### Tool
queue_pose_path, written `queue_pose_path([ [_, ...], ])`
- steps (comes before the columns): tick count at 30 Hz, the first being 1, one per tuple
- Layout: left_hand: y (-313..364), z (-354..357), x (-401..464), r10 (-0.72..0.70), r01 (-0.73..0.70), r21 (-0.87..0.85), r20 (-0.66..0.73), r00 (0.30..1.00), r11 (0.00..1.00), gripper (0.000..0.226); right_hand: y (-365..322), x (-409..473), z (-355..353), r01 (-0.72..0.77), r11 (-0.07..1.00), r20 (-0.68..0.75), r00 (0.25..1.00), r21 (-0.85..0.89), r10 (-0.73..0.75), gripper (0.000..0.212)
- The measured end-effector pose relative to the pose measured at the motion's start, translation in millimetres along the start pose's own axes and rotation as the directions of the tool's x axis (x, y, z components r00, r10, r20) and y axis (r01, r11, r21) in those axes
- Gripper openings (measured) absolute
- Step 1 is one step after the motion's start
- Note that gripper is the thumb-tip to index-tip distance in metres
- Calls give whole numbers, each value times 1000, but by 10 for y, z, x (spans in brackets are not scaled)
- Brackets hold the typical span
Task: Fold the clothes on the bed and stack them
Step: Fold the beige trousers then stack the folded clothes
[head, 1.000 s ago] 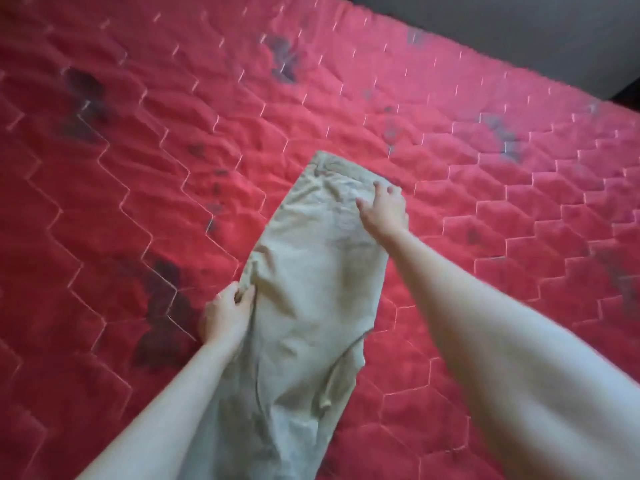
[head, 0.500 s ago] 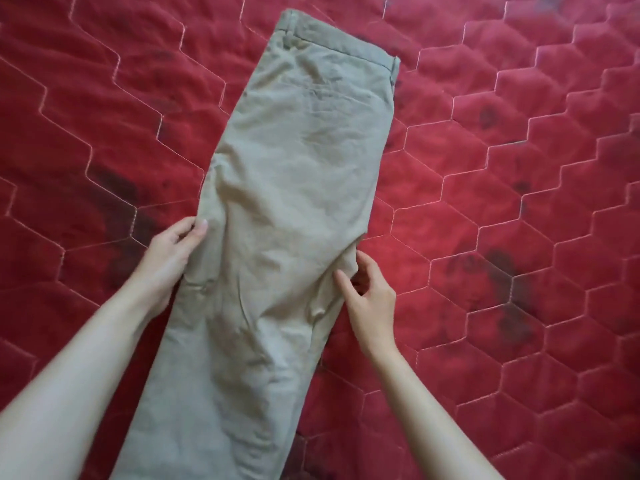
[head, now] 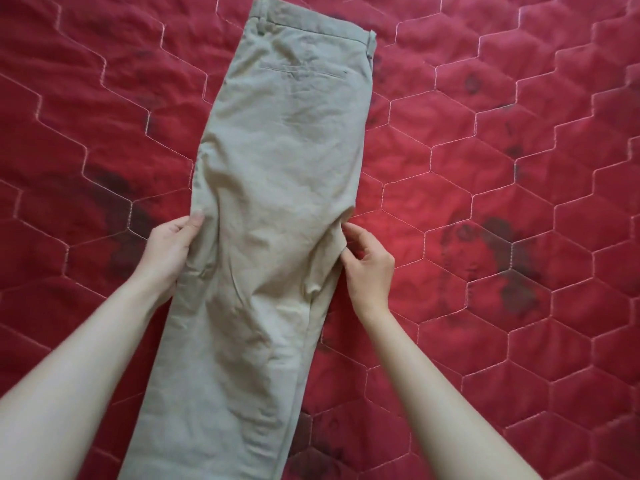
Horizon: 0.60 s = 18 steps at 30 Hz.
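Your left hand (head: 169,251) grips the left edge of the khaki trousers (head: 277,188) at about thigh level, thumb on top of the cloth and fingers tucked beneath. The trousers lie lengthwise down the red quilted bed cover (head: 519,168), already folded leg over leg, waistband (head: 311,27) at the far end and legs running out of view toward you. Your right hand (head: 367,268) pinches the crotch flap on the right edge. Judged step: squaring the half-folded garment. The next move calls for tucking that flap flat, then a crosswise fold. Fabric is woven cotton, creased and limp; the cover is padded, hexagon-stitched and dark-stained.
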<state>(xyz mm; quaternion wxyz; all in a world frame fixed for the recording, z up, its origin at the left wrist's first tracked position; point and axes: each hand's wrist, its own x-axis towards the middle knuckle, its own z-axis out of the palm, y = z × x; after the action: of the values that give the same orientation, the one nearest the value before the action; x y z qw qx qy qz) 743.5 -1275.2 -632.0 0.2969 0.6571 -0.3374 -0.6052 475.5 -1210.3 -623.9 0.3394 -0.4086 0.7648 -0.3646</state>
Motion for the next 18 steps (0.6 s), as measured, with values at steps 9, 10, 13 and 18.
queue_pose_path([
  [9,-97,95,75,52,-28,97,-258,965,995,18,60,304,-668,350,707,-111,849,-614,-516,8],
  [10,-112,111,74,82,-47,143,-250,965,989,18,104,294,-695,335,743,-94,878,-579,-469,8],
  [13,-111,111,47,102,-55,197,-235,967,979,6,191,316,-622,170,906,10,984,-387,-180,13],
  [18,94,125,83,115,-105,69,-166,980,992,24,185,457,-507,77,927,90,995,-368,-47,24],
])
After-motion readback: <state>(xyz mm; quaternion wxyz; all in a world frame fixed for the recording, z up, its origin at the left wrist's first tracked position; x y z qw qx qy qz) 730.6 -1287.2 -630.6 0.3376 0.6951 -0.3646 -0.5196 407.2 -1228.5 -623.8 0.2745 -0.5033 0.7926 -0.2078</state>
